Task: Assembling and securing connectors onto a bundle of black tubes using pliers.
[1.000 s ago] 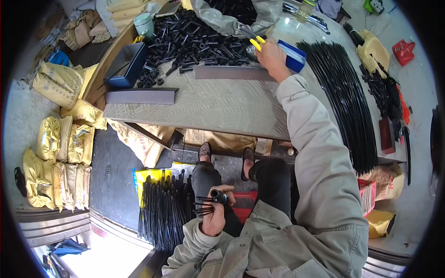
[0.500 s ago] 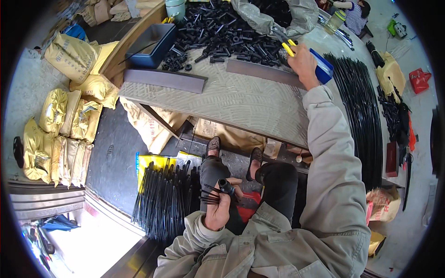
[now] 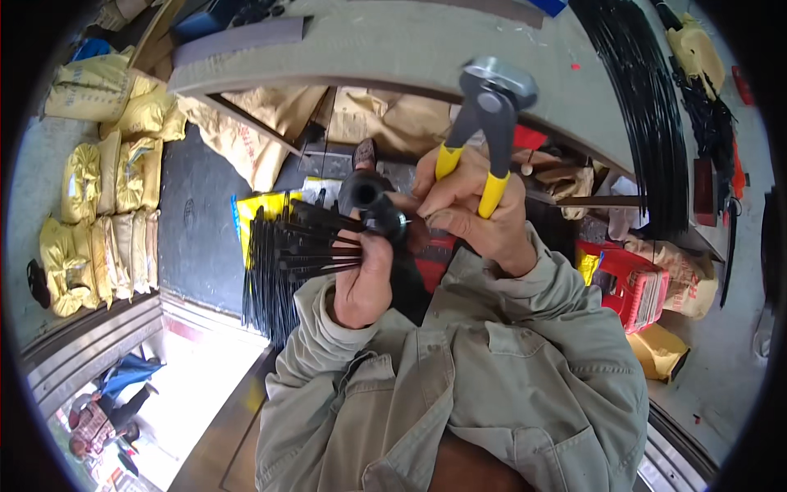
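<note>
Standing in rows along the left: yellow sacks [image 3: 82,182], plump, contents hidden. Dark blue tray [image 3: 201,23] at upper left, cut by the edge of view; inside not visible. Yellow bag [image 3: 266,203] on the floor, partly behind a sheaf of thin black rods [image 3: 262,271]. Red crate [image 3: 635,283] at right, slatted end; contents cannot be made out.

Left hand [image 3: 362,283]: fingers clamped round a black tubular fitting [image 3: 385,220] and a fan of black strips [image 3: 328,220]. Fitting sits just above the left thumb, open mouth up, strips jutting left. Right hand [image 3: 496,230]: closed round yellow-handled pincers [image 3: 496,131], metal head pointing away from the body. Right thumb and forefinger tips together, just beside the fitting; cannot tell whether they touch it.
</note>
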A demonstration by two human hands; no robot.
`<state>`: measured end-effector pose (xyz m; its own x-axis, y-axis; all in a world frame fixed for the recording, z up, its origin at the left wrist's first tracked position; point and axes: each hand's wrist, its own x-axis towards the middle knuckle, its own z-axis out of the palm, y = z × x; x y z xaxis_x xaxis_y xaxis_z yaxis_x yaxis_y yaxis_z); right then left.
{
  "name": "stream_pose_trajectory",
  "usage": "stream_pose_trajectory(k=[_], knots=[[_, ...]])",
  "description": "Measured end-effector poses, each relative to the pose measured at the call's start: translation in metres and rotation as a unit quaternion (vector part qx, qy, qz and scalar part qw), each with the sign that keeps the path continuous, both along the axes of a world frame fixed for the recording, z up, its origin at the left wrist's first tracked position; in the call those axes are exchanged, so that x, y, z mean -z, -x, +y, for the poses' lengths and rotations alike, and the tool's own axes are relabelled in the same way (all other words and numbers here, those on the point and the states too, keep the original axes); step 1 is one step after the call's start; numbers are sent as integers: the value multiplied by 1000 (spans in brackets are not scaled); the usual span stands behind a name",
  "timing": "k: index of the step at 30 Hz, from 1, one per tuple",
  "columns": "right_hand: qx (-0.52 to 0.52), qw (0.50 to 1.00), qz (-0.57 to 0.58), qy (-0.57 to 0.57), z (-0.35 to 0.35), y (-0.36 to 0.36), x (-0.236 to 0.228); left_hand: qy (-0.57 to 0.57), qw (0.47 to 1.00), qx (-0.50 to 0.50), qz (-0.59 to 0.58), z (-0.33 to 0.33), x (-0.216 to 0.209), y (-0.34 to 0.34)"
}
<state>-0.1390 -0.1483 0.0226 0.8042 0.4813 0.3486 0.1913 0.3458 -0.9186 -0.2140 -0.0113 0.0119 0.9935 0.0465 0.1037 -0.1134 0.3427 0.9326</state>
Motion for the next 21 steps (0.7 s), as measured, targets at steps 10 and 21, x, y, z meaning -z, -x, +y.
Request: stream_pose_trajectory(k=[10,21], knots=[[14,991,-131,-6,-20,32,-3,-91,996,-13,20,-25,-24,34],[37,984,-176,9,-28,39,-6,-134,990,-40,-27,-36,-28,36]])
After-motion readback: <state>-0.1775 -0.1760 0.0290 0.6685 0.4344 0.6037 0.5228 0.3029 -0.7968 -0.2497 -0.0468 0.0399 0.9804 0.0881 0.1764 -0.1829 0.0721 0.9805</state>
